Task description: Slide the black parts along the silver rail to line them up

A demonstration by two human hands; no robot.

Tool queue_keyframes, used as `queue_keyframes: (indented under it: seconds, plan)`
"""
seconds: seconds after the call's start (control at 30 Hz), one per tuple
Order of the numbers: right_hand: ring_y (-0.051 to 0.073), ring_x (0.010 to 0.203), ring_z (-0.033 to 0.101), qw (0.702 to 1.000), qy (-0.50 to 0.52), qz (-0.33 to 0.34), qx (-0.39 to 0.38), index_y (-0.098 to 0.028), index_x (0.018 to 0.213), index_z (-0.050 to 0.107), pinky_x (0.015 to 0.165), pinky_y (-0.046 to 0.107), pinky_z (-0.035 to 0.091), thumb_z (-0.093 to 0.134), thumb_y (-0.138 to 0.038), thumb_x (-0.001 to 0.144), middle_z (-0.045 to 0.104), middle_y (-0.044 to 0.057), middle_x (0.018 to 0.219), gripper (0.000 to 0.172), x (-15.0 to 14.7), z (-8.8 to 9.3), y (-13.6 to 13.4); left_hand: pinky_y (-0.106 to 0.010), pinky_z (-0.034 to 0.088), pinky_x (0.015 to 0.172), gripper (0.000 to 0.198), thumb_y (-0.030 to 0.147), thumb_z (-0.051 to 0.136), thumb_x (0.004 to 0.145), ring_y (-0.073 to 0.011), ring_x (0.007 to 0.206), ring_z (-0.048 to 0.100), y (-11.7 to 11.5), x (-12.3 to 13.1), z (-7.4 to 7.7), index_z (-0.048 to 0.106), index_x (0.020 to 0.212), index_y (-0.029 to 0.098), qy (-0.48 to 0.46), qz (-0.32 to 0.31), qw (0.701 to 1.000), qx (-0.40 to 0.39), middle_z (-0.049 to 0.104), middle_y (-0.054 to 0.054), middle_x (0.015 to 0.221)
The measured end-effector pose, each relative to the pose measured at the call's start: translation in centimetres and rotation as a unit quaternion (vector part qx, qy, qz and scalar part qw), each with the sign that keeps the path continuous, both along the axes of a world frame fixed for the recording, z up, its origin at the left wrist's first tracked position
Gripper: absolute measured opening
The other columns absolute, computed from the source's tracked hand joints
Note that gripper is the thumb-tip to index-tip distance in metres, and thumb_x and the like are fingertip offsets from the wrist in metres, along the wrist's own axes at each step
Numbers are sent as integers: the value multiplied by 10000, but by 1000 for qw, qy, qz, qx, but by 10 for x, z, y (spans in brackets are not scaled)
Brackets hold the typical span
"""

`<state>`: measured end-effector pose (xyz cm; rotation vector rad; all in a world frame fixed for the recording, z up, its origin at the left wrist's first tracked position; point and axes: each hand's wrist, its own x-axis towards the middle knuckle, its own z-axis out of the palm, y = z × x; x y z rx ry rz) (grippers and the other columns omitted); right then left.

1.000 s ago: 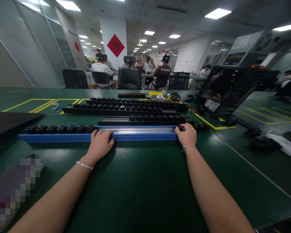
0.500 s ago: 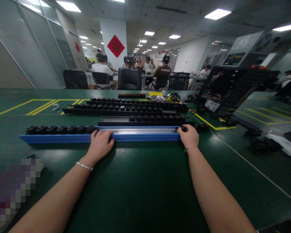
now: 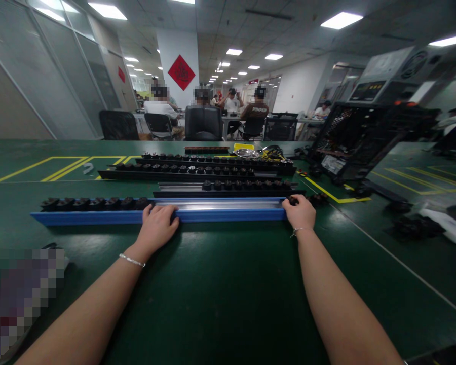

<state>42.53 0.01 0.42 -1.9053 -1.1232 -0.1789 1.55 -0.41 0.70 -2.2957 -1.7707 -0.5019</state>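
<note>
On the green mat (image 3: 220,284) before me, the blue rail (image 3: 99,217) lies crosswise. My left hand (image 3: 157,228) grips its middle, fingers bent over the silver channel. My right hand (image 3: 298,213) covers the rail's right end, fingers bunched at a small black part (image 3: 292,201); whether they pinch it I cannot tell. A white "2" (image 3: 86,167) marks the mat and a far shirt (image 3: 259,109) reads "PUMPKIN". The red diamond sign (image 3: 181,72) is unreadable.

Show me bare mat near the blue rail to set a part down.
Bare: the green mat on the near side of the blue rail, between left hand and right hand. Crowded: black rails packed close behind it; loose black parts right of the right hand.
</note>
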Motion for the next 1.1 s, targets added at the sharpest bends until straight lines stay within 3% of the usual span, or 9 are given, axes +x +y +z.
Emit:
queue_keyframes:
  seconds: [0.43, 1.1]
  plan:
    - [252, 870, 585, 1000, -15, 1, 19, -175, 872, 679, 822, 374, 451, 531, -379, 674, 669, 95, 903, 320, 9, -2, 2, -512, 252, 1054, 334, 353, 403, 850, -278, 1042, 571, -1, 0, 1, 580, 1088, 199, -3, 0, 1000, -4, 677, -105, 1033]
    - [263, 863, 591, 998, 10, -50, 37, -163, 921, 690, 861, 411, 454, 528, -362, 671, 676, 103, 890, 358, 20, -7, 6, -513, 241, 1064, 342, 350, 396, 848, -275, 1049, 571, -1, 0, 1, 578, 1096, 200, -2, -1, 1000, 0, 676, -102, 1039]
